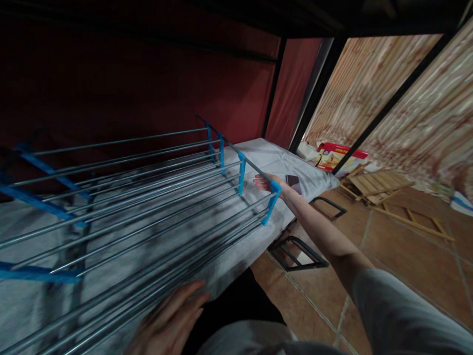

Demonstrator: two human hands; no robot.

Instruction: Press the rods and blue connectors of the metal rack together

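A rack (242,175) of metal rods joined by blue brackets (271,204) lies across the pale sheet (266,148), running from the middle of the view out to between 7 and 10 o'clock. Just off centre toward 3 o'clock, the right hand (265,182) reaches in at the rack's near-right corner, its wrist passing behind a bracket and its fingers loosely extended below the end bar (254,166); I cannot tell whether they touch it. The left hand (173,315), at 7 o'clock, is slightly blurred, with its fingers stretched out and unclasped beside the nearest rods; contact there cannot be made out either. A dark, flat device (293,184), like a phone, lies on the sheet at 3 o'clock, just beyond the right wrist. Past the sheet's far corner, also near 3 o'clock, a red and yellow package (336,161) carries lettering too small to read. Beside it, a slatted wooden piece (380,186) rests on the brown tiled floor (417,276). Black metal frames (306,266) stick out over the floor between 4 and 5 o'clock. Dark red covering (236,93) fills 10 to 12 o'clock, black posts (321,88) slant at 1 o'clock, and a streaked, pleated curtain (384,84) hangs at 2 o'clock.
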